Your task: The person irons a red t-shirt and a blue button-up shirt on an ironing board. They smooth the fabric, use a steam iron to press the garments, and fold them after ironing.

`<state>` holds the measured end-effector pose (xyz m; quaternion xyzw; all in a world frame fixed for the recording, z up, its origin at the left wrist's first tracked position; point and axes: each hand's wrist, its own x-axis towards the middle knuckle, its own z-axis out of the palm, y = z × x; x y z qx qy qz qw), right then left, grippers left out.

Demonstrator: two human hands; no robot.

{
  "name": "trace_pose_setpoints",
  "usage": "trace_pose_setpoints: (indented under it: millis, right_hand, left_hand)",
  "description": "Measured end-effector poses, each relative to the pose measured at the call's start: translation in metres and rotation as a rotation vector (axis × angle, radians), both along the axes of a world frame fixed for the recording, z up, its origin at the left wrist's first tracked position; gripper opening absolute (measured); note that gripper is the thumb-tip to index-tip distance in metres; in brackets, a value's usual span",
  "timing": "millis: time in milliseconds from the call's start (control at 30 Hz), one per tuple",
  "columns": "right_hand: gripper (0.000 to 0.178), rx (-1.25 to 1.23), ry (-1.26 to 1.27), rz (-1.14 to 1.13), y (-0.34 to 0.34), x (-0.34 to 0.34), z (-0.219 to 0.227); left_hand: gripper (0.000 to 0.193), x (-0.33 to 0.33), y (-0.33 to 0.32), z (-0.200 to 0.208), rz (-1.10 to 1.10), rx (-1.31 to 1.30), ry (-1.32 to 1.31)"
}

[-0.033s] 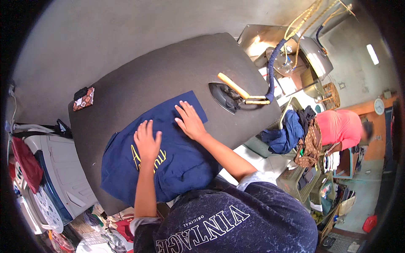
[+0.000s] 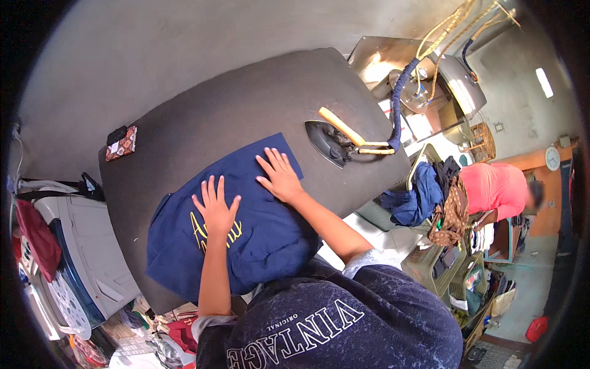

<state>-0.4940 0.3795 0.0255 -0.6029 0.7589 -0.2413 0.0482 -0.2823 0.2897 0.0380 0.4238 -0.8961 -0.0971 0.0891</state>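
Note:
A navy blue garment [image 2: 178,246] with yellow lettering lies on a dark padded ironing table [image 2: 246,98], its near part bunched against my body. My left hand [image 2: 217,209] rests flat on the cloth with fingers spread, its wrist over part of the lettering. Farther right, my right hand [image 2: 281,177] lies open near the garment's far right corner, palm down. Neither hand grips anything. To the right of that corner an iron [image 2: 326,144] with a yellow-wrapped handle sits on the table, its dark blue wrapped cord [image 2: 396,104] rising from it.
A small patterned pouch [image 2: 121,144] with a black item lies at the table's far left. A grey and white plastic appliance [image 2: 92,246] stands left of the table. On the right, a basket holds piled clothes [image 2: 424,194], and a person in a coral shirt [image 2: 495,187] bends beyond it.
My left hand's fingers have spread wider, and the hand has shifted slightly right. My right hand stays almost where it was on the garment.

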Motion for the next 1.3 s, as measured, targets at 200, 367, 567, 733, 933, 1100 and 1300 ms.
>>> trace_pose_setpoints:
  millis: [200, 367, 567, 733, 933, 1100, 1300]
  right_hand:
    - [0.077, 0.112, 0.235, -0.209, 0.002, -0.067, 0.046]
    - [0.047, 0.452, 0.411, -0.646, 0.011, -0.193, 0.058]
    - [0.052, 0.492, -0.13, -0.35, -0.003, -0.217, 0.082]
    - [0.064, 0.565, -0.058, -0.144, -0.029, -0.117, 0.106]
    - [0.044, 0.415, 0.011, 0.153, -0.078, -0.015, 0.08]
    - [0.041, 0.317, 0.04, 0.018, -0.14, 0.005, 0.061]
    - [0.039, 0.388, 0.012, 0.151, -0.085, -0.008, 0.068]
  left_hand:
    - [0.093, 0.005, -0.012, -0.019, 0.015, 0.166, -0.104]
    - [0.078, -0.007, -0.011, 0.003, 0.025, 0.155, -0.002]
    - [0.042, 0.022, -0.005, 0.009, 0.25, -0.012, 0.17]
    - [0.041, 0.043, -0.007, 0.006, 0.413, -0.096, 0.055]
    - [0.049, 0.051, -0.013, -0.009, 0.475, 0.034, -0.042]
    - [0.047, 0.051, -0.013, -0.002, 0.483, 0.04, -0.026]
    - [0.043, 0.076, 0.008, 0.038, 0.731, 0.107, 0.086]
